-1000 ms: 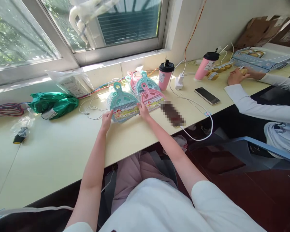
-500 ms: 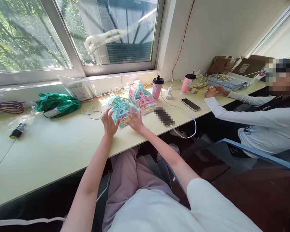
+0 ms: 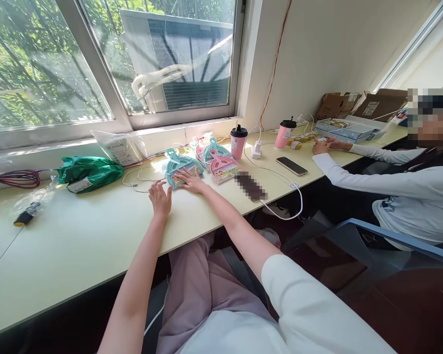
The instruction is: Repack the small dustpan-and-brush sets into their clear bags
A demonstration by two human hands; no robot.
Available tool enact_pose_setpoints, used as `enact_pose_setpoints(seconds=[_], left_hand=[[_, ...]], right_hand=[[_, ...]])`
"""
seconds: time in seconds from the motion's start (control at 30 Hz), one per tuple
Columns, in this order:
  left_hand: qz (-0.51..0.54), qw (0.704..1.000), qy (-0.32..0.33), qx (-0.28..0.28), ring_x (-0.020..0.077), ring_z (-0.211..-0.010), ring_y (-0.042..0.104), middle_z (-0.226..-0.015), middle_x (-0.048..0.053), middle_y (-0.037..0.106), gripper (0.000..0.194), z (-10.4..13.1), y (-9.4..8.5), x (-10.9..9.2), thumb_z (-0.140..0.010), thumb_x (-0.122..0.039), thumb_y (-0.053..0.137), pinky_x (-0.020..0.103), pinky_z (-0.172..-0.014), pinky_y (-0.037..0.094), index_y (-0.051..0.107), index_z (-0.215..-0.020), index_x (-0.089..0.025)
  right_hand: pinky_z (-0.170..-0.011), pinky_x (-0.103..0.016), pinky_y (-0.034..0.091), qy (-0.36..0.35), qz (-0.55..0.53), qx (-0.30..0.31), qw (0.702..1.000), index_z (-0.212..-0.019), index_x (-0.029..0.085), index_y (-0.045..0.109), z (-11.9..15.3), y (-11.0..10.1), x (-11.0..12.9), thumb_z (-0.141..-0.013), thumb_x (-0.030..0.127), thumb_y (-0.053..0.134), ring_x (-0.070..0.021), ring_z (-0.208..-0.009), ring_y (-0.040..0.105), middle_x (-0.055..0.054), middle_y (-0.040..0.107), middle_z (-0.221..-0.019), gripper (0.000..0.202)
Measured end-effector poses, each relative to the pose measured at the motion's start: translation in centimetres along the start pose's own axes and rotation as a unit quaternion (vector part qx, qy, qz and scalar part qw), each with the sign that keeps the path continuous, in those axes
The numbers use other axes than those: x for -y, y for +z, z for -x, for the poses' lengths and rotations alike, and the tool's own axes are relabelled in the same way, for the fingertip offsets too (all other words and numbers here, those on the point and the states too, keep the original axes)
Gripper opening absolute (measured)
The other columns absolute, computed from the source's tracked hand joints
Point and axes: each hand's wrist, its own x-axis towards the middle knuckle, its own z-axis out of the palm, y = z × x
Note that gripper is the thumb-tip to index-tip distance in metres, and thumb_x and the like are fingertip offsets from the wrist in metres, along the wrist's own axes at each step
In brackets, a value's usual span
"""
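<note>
The teal plastic dustpan-and-brush set (image 3: 179,161), with a printed label, lies on the pale yellow surface (image 3: 96,246) in front of the person, handle toward the window. The right hand (image 3: 190,181) is positioned palm down over the label end of this set; its grip is spread flat and pinches nothing. The left hand (image 3: 161,200) is located just beside the near-left corner of the set; its grip is spread, fingers slightly bent, and holds nothing. Contact between the left fingertips and the set cannot be determined.

Adjacent items, right of the teal set: a pink plastic dustpan-and-brush set (image 3: 222,168), also labelled, with further sets partly hidden behind it. A pink cup with black lid (image 3: 238,143) stands upright beyond these. A crumpled green plastic bag (image 3: 92,172) lies to the left.
</note>
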Motion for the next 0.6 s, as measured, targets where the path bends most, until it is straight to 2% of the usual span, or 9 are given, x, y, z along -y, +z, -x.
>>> enact_pose_setpoints(seconds=[0.27,0.43,0.6], left_hand=[[0.002,0.999,-0.004,0.035,0.0364,-0.133,0.042,-0.139,0.017,0.051,0.031,-0.9,0.9,0.7,-0.098,-0.039,0.045,0.054,-0.106,0.038,0.058,-0.12,-0.021],[0.01,0.999,-0.001,0.049,0.0376,-0.132,0.043,-0.137,0.017,0.053,0.03,-1.2,1.1,0.7,-0.098,-0.038,0.044,0.056,-0.105,0.039,0.063,-0.116,-0.022],[0.017,0.998,-0.005,0.068,0.0357,-0.13,0.046,-0.132,0.015,0.058,0.026,-1.1,0.7,0.5,-0.098,-0.034,0.045,0.054,-0.105,0.04,0.066,-0.11,-0.024]], right_hand=[[-0.12,-0.067,-0.01,0.022,0.018,-0.014,1.0,-0.16,0.03,0.025,-5.9,1.2,-2.0,-0.102,0.04,0.04,-0.026,-0.158,0.005,-0.002,0.013,-0.17,0.06],[-0.12,-0.068,-0.009,0.051,0.034,-0.04,0.997,-0.16,0.029,0.022,-9.8,1.9,-2.3,-0.102,0.036,0.038,-0.026,-0.158,0.001,-0.002,0.009,-0.17,0.061],[-0.119,-0.069,-0.008,0.074,0.016,-0.082,0.994,-0.159,0.026,0.029,-11.3,1.9,-1.8,-0.101,0.034,0.038,-0.0273,-0.158,0.005,-0.005,0.016,-0.169,0.059]])
